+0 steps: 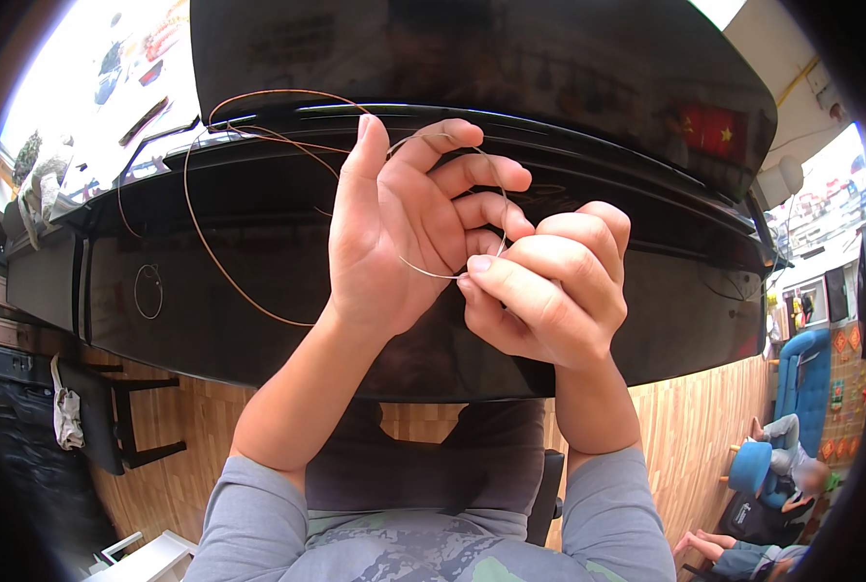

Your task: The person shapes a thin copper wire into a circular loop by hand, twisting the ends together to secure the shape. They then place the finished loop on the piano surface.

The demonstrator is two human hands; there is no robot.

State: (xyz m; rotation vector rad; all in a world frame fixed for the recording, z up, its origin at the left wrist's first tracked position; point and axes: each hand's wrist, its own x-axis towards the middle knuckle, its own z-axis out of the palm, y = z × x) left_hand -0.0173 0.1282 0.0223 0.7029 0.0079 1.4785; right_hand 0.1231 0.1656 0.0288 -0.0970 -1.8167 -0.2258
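A thin metal string point(187, 189), copper-coloured along one part and silvery along another, hangs in wide loose loops in front of a glossy black piano-like body. My right hand point(559, 286) is closed, pinching the silvery part between thumb and fingertips. Facing it, my left hand point(404, 213) is turned palm up with thumb and fingers spread. A loop of the string curves across its fingers and palm, and the copper-coloured loops reach out to its left, partly hidden behind the hand.
A small ring-shaped coil point(137, 291) shows on the dark surface at left. A black bench point(113, 407) stands at the lower left and a white frame point(151, 558) below it. At the right are a blue sofa point(800, 373), a blue stool point(749, 466) and other people.
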